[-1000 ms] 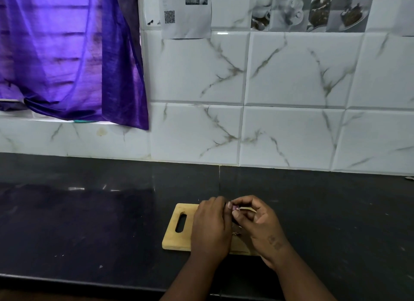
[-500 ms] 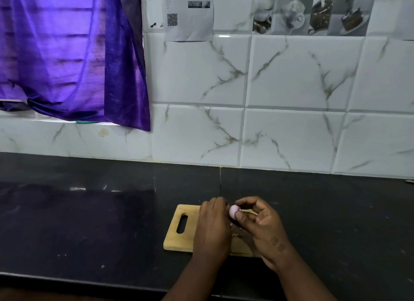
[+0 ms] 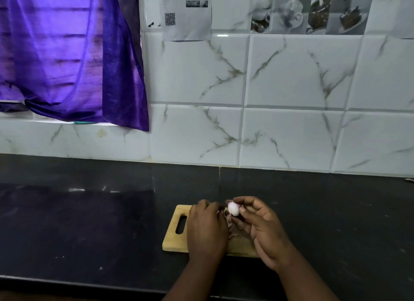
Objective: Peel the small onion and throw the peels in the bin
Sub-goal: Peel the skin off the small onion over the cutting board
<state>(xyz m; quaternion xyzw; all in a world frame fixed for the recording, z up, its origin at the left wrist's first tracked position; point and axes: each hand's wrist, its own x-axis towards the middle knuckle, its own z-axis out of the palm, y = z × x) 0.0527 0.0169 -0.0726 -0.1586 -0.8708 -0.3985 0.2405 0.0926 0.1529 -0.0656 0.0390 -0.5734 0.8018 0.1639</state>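
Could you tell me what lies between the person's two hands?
Head view: thin brownish onion peel scraps on the light wooden cutting board, between left hand and right hand.

Dim, cool indoor light. Daylight glows through the purple curtain [image 3: 67, 54] at upper left — the brightest patch. The black worktop [image 3: 89, 222] is murky, with faint pale reflections at mid left. A small glare streak marks the tiled wall [image 3: 291, 76] near top centre. Tile lines bow toward the edges — wide-angle distortion. The left hand [image 3: 207, 230] and right hand [image 3: 265, 231] look soft, slightly blurred.
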